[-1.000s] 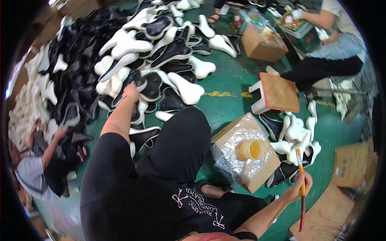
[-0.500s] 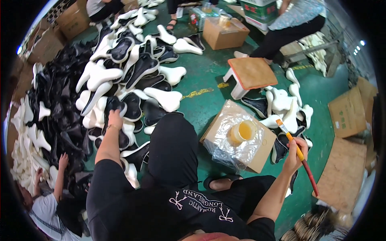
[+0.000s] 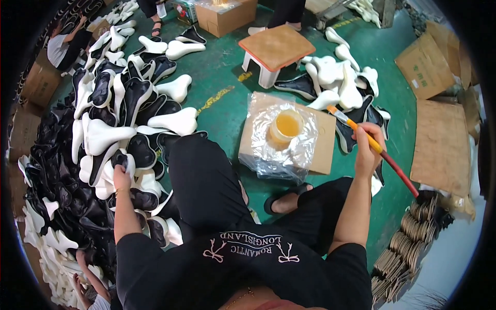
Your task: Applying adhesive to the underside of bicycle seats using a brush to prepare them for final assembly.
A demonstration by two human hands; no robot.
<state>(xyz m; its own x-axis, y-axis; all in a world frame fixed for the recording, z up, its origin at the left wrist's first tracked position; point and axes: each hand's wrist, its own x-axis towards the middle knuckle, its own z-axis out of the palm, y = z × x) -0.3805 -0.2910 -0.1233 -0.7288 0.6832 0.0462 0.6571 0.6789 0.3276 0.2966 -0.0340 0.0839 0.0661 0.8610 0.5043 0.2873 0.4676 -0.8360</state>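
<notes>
- Two hands are at work: the right hand (image 3: 367,155) has its grip closed round the handle of a brush (image 3: 397,169), bristles clear of everything near them.
- The left hand (image 3: 122,178) touches a black-and-white seat piece (image 3: 122,159); its fingers are partly hidden, so how firm that grip is I cannot tell.
- The brush slants, bristles toward the upper left, handle end toward the lower right, well apart from the seat piece.
- The tub (image 3: 287,125), holding something amber, lies left of the bristles and between the two hands, the right one nearer; it stands upright, mouth open.
- Under the tub are a clear plastic sheet (image 3: 253,163) and a cardboard box (image 3: 324,139) on the green floor (image 3: 217,77).
- The person's left knee (image 3: 199,160) stands between the seat piece and the box.
- Around the left hand, more seats (image 3: 106,137) crowd close, overlapping and facing many ways.
- Beyond the box are a stool (image 3: 279,46) and a second heap of seats (image 3: 350,93).
- Another person's hand (image 3: 81,258) shows at lower left.
</notes>
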